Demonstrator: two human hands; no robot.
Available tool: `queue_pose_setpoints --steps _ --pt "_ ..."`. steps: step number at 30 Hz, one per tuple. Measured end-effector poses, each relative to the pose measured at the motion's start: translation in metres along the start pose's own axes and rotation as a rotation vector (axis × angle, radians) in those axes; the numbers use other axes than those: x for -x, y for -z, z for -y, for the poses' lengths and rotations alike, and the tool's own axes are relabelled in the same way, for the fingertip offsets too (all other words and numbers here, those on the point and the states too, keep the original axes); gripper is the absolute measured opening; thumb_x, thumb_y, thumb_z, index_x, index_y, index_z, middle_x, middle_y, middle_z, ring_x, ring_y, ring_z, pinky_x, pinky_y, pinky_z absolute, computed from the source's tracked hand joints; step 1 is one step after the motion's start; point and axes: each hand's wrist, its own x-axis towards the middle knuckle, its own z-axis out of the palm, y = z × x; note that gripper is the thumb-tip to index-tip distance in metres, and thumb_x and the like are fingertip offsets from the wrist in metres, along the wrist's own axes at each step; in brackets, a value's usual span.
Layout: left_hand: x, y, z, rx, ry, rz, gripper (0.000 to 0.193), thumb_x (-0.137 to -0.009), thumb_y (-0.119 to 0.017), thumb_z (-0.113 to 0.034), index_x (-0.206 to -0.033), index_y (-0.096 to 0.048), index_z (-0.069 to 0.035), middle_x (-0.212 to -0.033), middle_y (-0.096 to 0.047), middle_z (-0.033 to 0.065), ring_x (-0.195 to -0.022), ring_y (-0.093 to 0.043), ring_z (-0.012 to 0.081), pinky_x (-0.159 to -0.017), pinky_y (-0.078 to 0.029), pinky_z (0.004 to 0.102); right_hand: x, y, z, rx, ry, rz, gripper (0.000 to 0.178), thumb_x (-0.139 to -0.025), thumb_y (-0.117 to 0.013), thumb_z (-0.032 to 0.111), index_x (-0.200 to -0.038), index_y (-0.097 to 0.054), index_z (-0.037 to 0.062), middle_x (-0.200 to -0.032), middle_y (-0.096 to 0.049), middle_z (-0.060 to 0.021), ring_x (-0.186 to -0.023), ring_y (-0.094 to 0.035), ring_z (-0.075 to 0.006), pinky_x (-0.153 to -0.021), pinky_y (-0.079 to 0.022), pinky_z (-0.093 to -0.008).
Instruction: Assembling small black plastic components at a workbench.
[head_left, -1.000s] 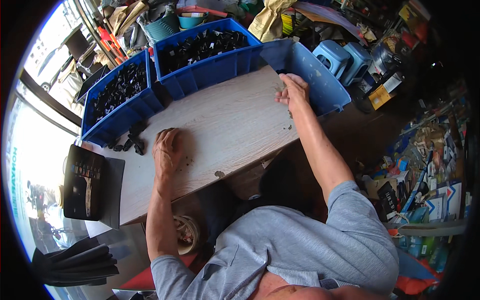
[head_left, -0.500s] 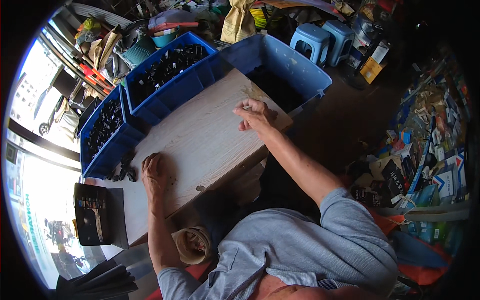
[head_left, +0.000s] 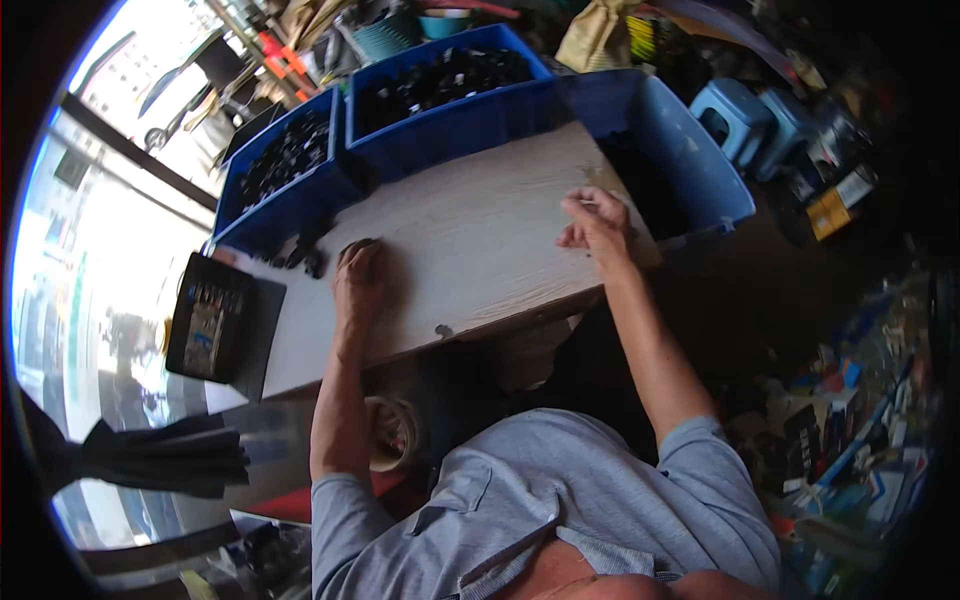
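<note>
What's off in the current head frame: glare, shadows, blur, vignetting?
Head view, left: window blown out; head view, center: soft shadow on the table right of the left hand; head view, lower right: clutter dim, blurry; head view, rim: curved black vignetting.

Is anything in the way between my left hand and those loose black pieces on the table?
Nothing visible stands between them. Your left hand rests on the table, and the loose black pieces lie just left of it, near the leftmost blue bin.
</note>
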Motion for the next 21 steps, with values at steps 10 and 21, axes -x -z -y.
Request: queue_pose_setpoints --steps 10,21 --pt "0.114 0.037 -0.082 0.724 0.405 -0.205 0.023 -0.093 -0.063 0.001 -0.114 -0.071 -0.001 -0.111 -0.072 0.0133 -0.101 -0.068 0.0193 -0.092 -0.052 0.0300 -0.009 0.017 -0.006 0.035 -0.005 0.043 0.029 -0.093 -0.072 0.020 -0.115 -0.060 0.0049 -0.055 -0.048 0.0002 -0.060 -0.063 -0.0154 -0.068 -0.061 -0.0393" --pt "0.274 0.075 -0.057 0.379 0.655 -0.351 0.021 -0.085 -0.072 0.004 -0.105 -0.071 -0.001 -0.100 -0.073 0.0150 -0.092 -0.072 0.0263 -0.082 -0.056 0.0335 -0.023 0.018 0.003 0.218 -0.067 -0.087 0.035 -0.091 -0.074 0.023 -0.119 -0.063 0.0057 -0.057 -0.047 -0.0008 -0.059 -0.059 -0.0159 -0.065 -0.058 -0.0355"
